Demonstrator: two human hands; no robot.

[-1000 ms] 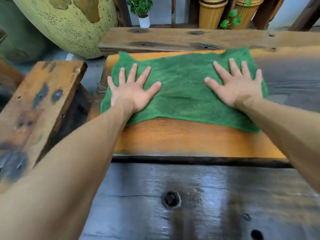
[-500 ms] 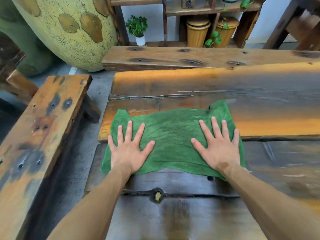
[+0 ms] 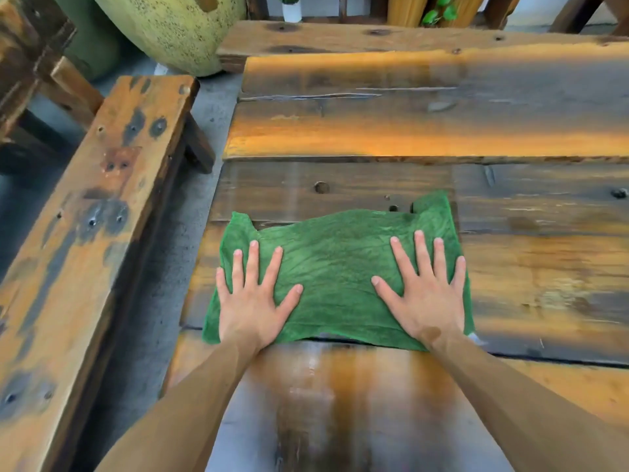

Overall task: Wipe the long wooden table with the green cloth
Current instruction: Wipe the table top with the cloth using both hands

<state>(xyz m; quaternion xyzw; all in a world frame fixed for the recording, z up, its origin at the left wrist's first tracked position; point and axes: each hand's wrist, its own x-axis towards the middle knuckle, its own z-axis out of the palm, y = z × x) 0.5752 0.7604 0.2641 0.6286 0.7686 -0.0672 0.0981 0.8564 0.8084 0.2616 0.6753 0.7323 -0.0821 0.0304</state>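
Fingers (image 3: pixel 420 253) straight and spread apart, flat on the green cloth (image 3: pixel 340 267), clamped on nothing. Left hand (image 3: pixel 253 301) pressing down near the cloth's left border, right hand (image 3: pixel 423 301) near its right border, thumbs pointing inward toward each other. Likely spread so to carry even pressure across the whole cloth and keep it from bunching under the palms. Cloth lying open and nearly flat on the long wooden table (image 3: pixel 544 267), close to the table's left end and toward its near edge, straddling a dark seam between planks; far corners slightly rucked. Wet-looking sheen on the boards between the forearms, near the near edge. Beyond the table's left end, across a strip of floor, a wooden bench (image 3: pixel 85 233). Past the far left corner, a speckled yellow pot (image 3: pixel 170 28).
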